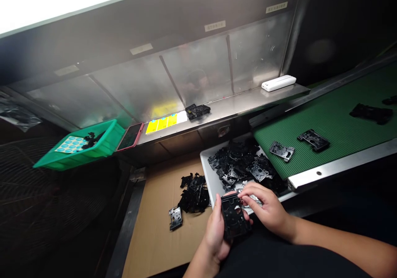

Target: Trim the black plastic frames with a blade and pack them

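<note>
A flat black plastic part, roughly rectangular with cut-outs, is held in my left hand, thumb along its left edge and fingertips showing at its right side. My right hand has thumb and index finger pinched at the part's upper right corner; whether something small sits between them I cannot make out. Just beyond both hands stands a white tray heaped with similar black parts. To its left, more black parts lie piled on the cardboard, with one shinier part apart from them.
A green conveyor belt at the right carries several black parts. The metal shelf holds a white device, black parts, yellow labels and a phone. A green bin stands left, near a fan.
</note>
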A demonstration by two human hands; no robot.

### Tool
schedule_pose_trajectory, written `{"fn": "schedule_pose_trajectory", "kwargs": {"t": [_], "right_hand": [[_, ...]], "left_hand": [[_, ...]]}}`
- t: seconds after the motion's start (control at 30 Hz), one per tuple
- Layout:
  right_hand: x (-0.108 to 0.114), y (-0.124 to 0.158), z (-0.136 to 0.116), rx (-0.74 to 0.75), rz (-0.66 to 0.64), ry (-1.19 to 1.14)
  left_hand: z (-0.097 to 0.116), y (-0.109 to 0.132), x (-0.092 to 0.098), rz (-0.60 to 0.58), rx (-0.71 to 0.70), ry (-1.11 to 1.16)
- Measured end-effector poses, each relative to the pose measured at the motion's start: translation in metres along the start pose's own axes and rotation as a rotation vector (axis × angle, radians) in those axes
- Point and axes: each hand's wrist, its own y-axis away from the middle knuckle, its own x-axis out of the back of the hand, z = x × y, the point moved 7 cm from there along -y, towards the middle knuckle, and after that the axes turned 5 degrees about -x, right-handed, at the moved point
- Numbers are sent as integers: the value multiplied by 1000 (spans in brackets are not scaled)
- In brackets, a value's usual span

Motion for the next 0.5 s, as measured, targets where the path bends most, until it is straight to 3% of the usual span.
{"fn": "schedule_pose_trajectory", "kwargs": {"t": [0.17, 0.37, 0.43, 0.5], "right_hand": [[-8, 0, -7, 127, -67, 138], [-19, -1, -3, 112, -116, 146], [-18, -1, -5, 120, -89, 97], [-14, -1, -8, 141, -33, 43]], "left_hand": [[0, -2, 12, 62, -65, -25], [-2, -1, 20, 60, -64, -83], [2, -5, 32, 69, -94, -172], [17, -13, 53, 119, -200, -453]]}}
